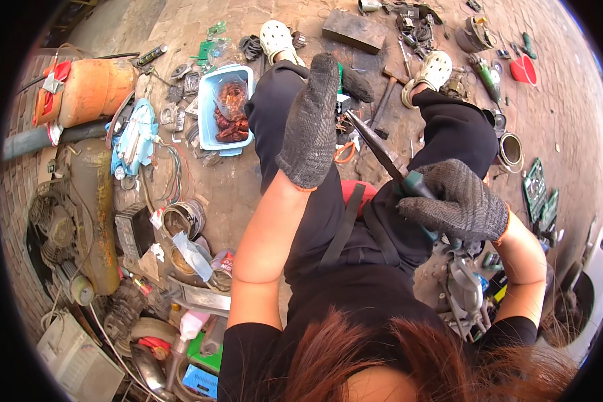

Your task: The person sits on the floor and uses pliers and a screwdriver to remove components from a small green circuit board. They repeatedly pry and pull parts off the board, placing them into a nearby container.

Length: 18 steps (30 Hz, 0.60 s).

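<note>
My left hand [311, 127], in a dark grey knit glove, reaches forward over my left leg with its fingers upright. It is closed on a small green circuit board [340, 79], mostly hidden behind the glove; a little black-and-white part [343, 104] shows at its lower edge. My right hand [457, 199], gloved alike, grips long-nose pliers [390, 158] by their dark green handles. The metal jaws point up and left, with their tips close to the black-and-white part; I cannot tell whether they touch it.
A light blue basin [206, 120] with copper-coloured coils stands left of my legs. A hammer [384, 100] and a dark metal block [354, 31] lie ahead. An orange gas cylinder [94, 87], open cans [183, 218] and scrap crowd the left; a green tool case [537, 194] lies right.
</note>
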{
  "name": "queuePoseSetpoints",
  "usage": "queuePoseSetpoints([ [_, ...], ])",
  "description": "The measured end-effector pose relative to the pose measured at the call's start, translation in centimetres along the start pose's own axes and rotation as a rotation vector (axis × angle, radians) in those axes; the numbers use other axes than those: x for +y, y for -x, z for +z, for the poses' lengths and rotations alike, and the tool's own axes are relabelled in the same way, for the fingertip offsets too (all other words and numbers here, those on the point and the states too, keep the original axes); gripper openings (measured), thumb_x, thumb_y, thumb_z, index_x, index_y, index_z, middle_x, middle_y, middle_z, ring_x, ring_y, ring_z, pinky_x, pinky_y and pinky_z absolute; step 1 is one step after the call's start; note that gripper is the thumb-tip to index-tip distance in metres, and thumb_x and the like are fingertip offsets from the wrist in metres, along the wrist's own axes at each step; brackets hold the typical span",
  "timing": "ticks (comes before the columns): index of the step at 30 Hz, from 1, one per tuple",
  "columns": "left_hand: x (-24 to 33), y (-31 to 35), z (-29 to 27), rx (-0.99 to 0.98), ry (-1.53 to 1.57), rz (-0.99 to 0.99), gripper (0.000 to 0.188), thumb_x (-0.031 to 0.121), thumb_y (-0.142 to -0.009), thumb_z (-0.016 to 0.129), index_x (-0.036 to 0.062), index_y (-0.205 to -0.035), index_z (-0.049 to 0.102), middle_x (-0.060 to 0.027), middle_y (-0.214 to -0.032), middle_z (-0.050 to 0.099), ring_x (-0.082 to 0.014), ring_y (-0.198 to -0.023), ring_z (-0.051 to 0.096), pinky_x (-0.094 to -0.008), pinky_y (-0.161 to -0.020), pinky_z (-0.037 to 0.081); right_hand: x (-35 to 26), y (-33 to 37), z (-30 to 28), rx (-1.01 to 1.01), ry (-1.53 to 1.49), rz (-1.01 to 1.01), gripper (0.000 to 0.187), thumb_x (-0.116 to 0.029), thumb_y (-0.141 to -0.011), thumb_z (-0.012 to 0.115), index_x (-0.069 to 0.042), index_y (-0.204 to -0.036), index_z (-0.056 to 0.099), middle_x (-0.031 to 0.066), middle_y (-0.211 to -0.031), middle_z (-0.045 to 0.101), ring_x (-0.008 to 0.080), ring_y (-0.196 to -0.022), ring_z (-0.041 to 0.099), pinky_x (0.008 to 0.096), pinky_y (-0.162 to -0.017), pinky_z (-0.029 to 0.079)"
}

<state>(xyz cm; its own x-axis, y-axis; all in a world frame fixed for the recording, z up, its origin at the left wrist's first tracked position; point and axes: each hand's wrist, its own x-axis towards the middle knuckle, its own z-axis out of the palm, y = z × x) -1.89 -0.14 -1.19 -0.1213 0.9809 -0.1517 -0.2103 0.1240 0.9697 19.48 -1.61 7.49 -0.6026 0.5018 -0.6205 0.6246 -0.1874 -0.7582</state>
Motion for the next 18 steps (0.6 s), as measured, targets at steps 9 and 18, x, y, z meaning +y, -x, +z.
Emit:
queuePoseSetpoints([
  [9, 0.8, 0.4, 0.2, -0.023, 0.065, -0.075, 0.049, 0.051, -0.099, 0.041, 0.0079, -0.092, 0.063, -0.0017, -0.077, 0.066, -0.0044, -0.053, 0.052, -0.0179, -0.040, 0.034, 0.7, -0.4, -0.7, 0.081, 0.169, -0.187, 0.034, -0.021, -0.084, 0.069, 0.002, -0.068, 0.050, 0.0094, -0.056, 0.035, 0.0136, -0.052, 0.033, 0.0355, -0.049, 0.030],
  [18, -1.0, -0.1, -0.4, 0.032, 0.019, -0.019, 0.049, 0.050, -0.099, 0.041, 0.0068, -0.091, 0.063, -0.0021, -0.075, 0.065, -0.0048, -0.053, 0.052, -0.0181, -0.041, 0.035, -2.2, -0.2, -2.8, -0.083, 0.034, 0.213, 0.035, -0.025, -0.084, 0.068, 0.001, -0.063, 0.056, 0.0078, -0.053, 0.049, 0.0128, -0.049, 0.045, 0.0339, -0.049, 0.036],
])
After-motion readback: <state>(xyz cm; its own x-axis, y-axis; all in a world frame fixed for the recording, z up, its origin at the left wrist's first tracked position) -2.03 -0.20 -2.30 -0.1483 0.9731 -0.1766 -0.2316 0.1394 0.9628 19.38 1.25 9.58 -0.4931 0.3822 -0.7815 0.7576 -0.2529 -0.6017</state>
